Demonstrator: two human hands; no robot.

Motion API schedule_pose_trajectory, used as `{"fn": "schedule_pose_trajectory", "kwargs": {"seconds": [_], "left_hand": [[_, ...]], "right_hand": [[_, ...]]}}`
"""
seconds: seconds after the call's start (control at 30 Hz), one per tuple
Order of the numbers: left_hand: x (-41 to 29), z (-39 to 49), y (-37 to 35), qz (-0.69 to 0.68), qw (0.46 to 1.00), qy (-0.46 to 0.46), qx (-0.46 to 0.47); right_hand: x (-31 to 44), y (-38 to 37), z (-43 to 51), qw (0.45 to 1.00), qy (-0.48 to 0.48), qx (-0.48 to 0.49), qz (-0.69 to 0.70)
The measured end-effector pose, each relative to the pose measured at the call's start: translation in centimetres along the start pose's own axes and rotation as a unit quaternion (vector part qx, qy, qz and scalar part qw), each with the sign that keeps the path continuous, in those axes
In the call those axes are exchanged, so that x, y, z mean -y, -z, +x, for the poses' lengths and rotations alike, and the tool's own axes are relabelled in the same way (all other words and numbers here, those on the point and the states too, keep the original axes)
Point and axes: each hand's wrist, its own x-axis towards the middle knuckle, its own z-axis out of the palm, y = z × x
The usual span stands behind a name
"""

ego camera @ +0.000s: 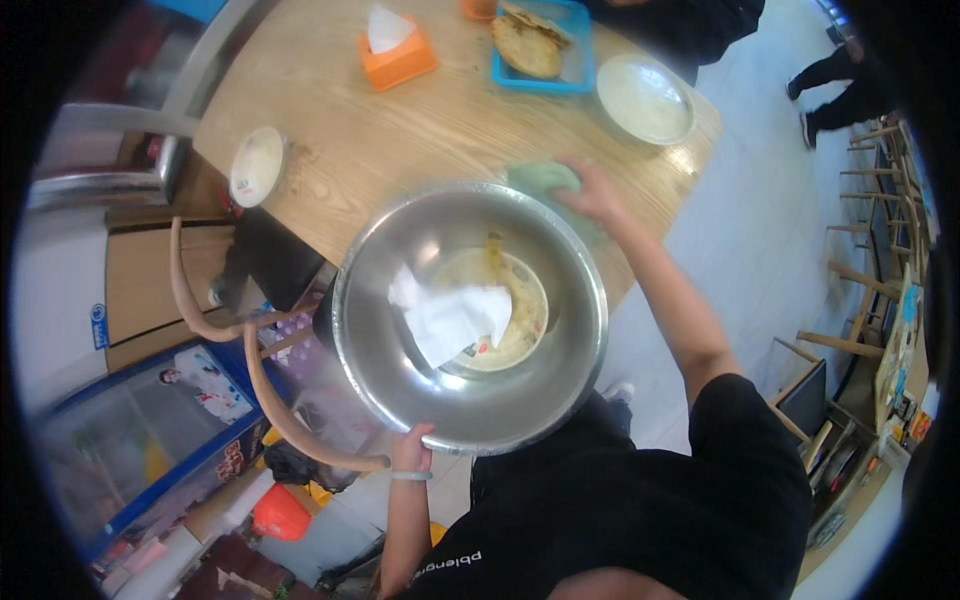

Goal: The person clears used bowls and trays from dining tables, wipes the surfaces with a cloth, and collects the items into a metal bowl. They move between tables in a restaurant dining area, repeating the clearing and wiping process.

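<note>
My left hand point(412, 450) grips the near rim of a large stainless steel bowl point(382, 255). Inside it lie a pale round dish point(529, 322) and crumpled white tissue point(457, 322). Past the bowl's far right rim, my right hand point(592, 191) holds a light green cloth point(544, 178) against the wooden table point(420, 127); the cloth is partly hidden by the hand and slightly blurred.
On the table stand an orange tissue box point(401, 64), a blue basket point(544, 85) with flatbread point(525, 49), a large white bowl point(645, 101) and a smaller one point(257, 166). A wooden chair point(262, 382) is at left. People are at the far edge and upper right.
</note>
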Motion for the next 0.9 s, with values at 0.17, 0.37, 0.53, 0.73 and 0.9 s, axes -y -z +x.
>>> {"fn": "schedule_pose_trajectory", "kwargs": {"seconds": [0.17,0.37,0.53,0.73,0.9], "left_hand": [[-0.2,-4.0,3.3,-0.052,0.996,-0.015,-0.077],[-3.6,-9.9,7.8,-0.083,0.980,-0.078,-0.162],[-6.5,-11.8,8.7,-0.085,0.968,-0.103,-0.213],[-7.2,-11.3,9.6,-0.098,0.964,-0.113,-0.219],[-8.5,-10.8,9.3,-0.100,0.973,-0.104,-0.180]], "right_hand": [[5.9,-6.1,10.4,0.992,0.063,0.097,-0.056],[8.7,-16.9,18.8,0.941,0.157,0.003,-0.300],[6.0,-18.4,12.3,0.937,0.177,0.021,-0.300],[6.6,-18.0,-11.8,0.920,0.268,0.122,-0.257],[0.0,-7.1,-9.1,0.948,0.121,-0.120,-0.268]]}}
